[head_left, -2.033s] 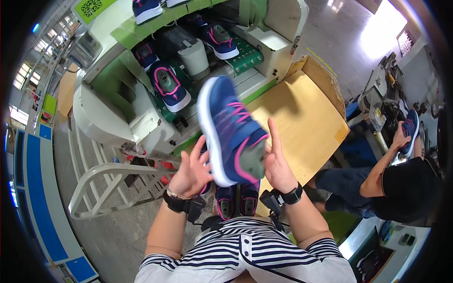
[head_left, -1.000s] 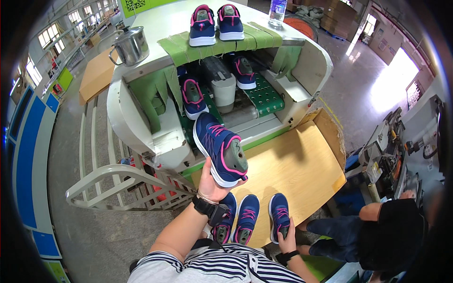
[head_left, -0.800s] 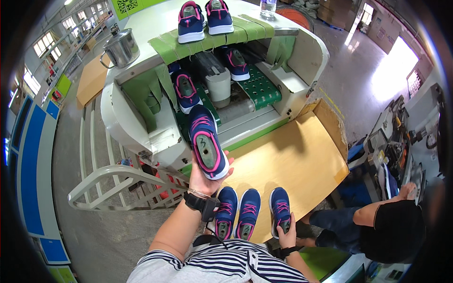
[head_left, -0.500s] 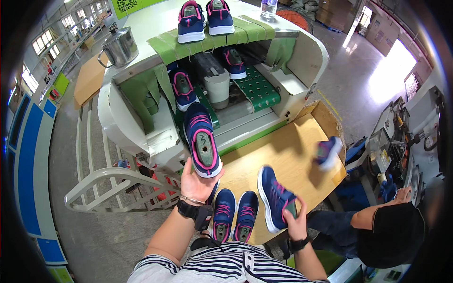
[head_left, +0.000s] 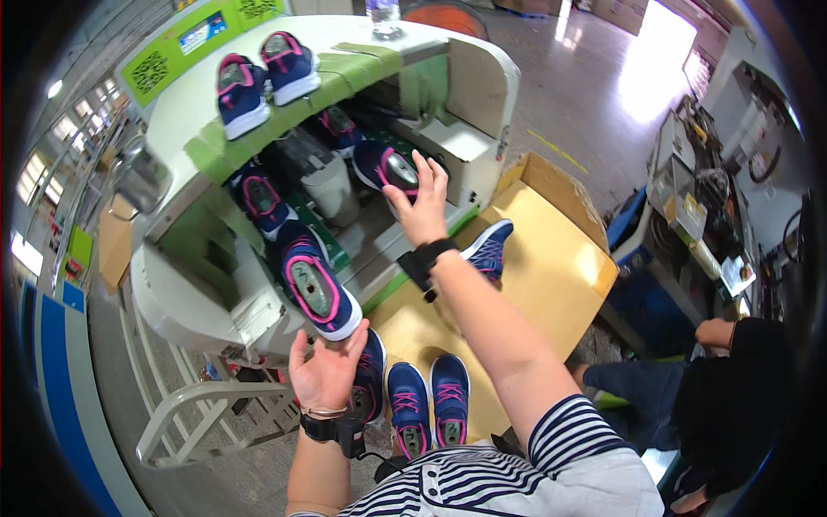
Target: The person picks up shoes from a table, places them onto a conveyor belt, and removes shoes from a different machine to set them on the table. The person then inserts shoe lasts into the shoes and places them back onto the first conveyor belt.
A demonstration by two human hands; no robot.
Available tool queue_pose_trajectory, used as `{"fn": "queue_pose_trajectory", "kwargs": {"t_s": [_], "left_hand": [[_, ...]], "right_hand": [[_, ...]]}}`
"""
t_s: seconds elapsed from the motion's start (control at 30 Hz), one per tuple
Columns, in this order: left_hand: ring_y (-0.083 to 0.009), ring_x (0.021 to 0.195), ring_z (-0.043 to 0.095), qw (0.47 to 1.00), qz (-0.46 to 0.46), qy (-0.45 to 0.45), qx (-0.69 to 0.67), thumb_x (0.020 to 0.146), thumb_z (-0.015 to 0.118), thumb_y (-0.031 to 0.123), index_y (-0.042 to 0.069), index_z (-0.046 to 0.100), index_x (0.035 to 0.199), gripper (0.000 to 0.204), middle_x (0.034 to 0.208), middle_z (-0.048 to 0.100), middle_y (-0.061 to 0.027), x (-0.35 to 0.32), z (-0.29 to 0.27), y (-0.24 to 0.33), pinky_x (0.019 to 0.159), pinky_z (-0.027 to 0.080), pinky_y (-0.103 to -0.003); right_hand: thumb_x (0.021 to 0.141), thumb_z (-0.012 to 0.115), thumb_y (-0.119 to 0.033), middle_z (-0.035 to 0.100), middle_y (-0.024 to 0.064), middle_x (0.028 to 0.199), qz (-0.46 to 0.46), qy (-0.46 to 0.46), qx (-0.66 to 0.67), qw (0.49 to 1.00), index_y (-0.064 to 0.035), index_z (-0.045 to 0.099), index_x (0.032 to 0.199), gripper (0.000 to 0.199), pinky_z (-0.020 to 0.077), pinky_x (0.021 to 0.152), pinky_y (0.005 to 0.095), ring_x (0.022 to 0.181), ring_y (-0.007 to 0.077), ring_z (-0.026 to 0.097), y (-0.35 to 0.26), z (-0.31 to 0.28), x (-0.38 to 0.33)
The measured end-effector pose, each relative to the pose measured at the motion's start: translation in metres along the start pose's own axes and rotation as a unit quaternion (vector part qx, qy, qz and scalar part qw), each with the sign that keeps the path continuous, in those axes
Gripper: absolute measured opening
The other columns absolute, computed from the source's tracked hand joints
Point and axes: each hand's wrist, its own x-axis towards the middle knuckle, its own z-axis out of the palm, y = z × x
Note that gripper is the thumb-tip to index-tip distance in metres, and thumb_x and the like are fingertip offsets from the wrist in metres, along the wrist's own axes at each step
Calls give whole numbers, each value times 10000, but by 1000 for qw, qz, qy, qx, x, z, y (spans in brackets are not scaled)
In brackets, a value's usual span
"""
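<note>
My right hand reaches over the belt, thumb and fingers around the heel of a navy sneaker with pink trim. Below the heel of another such sneaker, at the machine's left mouth, my left hand lies palm up with fingers spread; its fingertips are at the heel. Farther in on the left side sits a sneaker, and one more lies deeper on the right. Close to my body stand a lone sneaker and a pair of sneakers.
The white machine has green cloth over its mouth, with two sneakers on top. A metal mug stands at its left. On the wooden board lies a sneaker. A co-worker is at the right.
My right hand has moved from near my body up to the belt with its sneaker. The blurred sneaker at the right now lies on the board. The view has shifted right.
</note>
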Motion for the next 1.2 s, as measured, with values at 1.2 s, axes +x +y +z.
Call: {"fn": "queue_pose_trajectory", "kwargs": {"t_s": [1.2], "left_hand": [[-343, 1287, 504, 533, 86, -43, 840, 931, 614, 306, 42, 459, 1406, 566, 1389, 528, -189, -25, -80, 1, 1044, 414, -380]], "right_hand": [[639, 858, -237, 419, 292, 1391, 256, -183, -170, 934, 48, 254, 1465, 1063, 323, 1110, 415, 1315, 376, 413, 190, -243, -210]]}}
